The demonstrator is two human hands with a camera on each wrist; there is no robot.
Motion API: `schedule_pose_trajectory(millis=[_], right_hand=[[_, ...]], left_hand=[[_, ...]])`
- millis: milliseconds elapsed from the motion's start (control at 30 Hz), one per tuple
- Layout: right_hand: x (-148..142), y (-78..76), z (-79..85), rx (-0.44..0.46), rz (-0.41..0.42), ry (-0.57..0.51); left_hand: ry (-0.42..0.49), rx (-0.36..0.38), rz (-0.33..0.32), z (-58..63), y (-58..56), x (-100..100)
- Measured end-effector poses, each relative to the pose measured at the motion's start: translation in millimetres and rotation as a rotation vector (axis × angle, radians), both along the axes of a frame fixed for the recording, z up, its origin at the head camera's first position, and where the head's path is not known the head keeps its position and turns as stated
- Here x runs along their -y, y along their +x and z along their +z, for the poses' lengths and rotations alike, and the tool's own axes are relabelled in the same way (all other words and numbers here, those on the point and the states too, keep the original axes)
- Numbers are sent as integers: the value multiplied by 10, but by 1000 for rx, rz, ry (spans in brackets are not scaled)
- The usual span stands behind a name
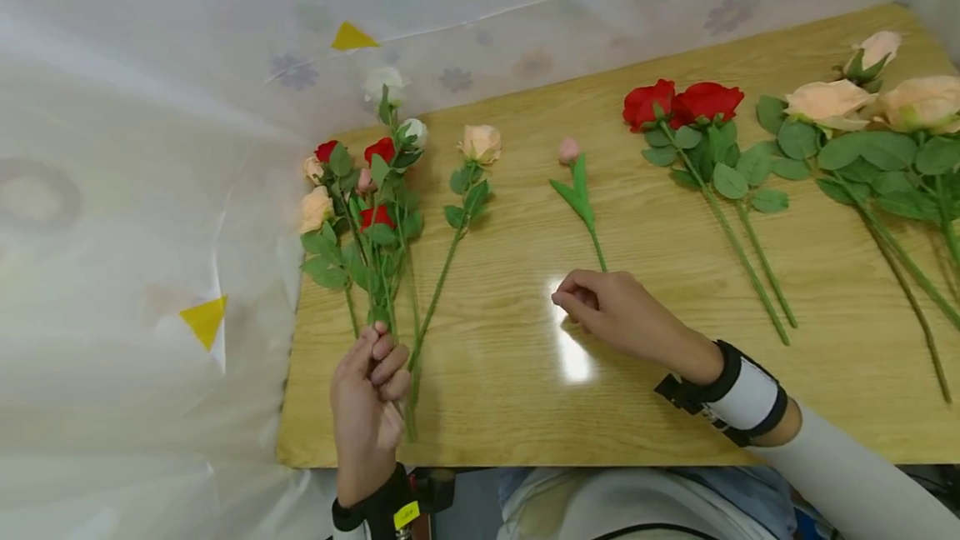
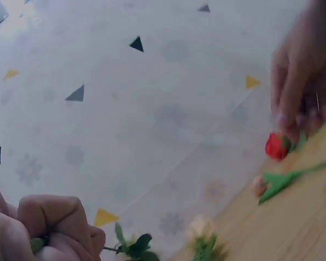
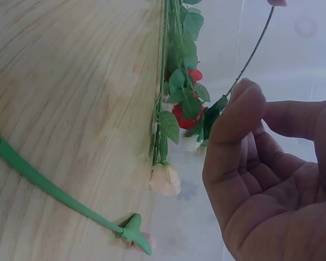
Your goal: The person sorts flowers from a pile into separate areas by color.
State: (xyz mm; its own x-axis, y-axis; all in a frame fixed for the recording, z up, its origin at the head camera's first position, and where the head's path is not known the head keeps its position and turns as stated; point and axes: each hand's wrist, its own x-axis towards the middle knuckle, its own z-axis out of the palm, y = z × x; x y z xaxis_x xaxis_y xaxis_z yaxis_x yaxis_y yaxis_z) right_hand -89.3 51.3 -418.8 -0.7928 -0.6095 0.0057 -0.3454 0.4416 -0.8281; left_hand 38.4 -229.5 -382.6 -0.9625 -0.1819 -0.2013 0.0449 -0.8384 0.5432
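My left hand (image 1: pixel 371 394) pinches a thin green flower stem near the table's front left. That stem runs up into a bunch of artificial roses, with red blooms (image 1: pixel 379 150), white blooms (image 1: pixel 412 133) and peach blooms (image 1: pixel 317 208) among green leaves. Which bloom tops the pinched stem I cannot tell. A single peach rose (image 1: pixel 480 144) lies along the bunch's right side. My right hand (image 1: pixel 626 315) hovers over the table with loosely bent fingers and nothing in them. Just beyond it lies a pink tulip (image 1: pixel 568 150), whose lower stem is hidden behind that hand in the head view.
Two red roses (image 1: pixel 707 102) lie right of the tulip, stems toward me. Several larger peach roses (image 1: pixel 828 102) spread over the table's right end. A patterned white sheet (image 1: pixel 150 148) hangs along the wooden table's (image 1: pixel 495 390) left and far edges.
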Motion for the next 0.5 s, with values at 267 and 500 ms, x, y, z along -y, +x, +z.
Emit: schedule_pose_trajectory(millis=[267,500], right_hand=[[59,6,40,177,45,-130],[294,31,219,377,115,-286]], left_hand=[[-48,-243,-385,-57,-56,-228],[-750,51,-534,-204,-183,-731]])
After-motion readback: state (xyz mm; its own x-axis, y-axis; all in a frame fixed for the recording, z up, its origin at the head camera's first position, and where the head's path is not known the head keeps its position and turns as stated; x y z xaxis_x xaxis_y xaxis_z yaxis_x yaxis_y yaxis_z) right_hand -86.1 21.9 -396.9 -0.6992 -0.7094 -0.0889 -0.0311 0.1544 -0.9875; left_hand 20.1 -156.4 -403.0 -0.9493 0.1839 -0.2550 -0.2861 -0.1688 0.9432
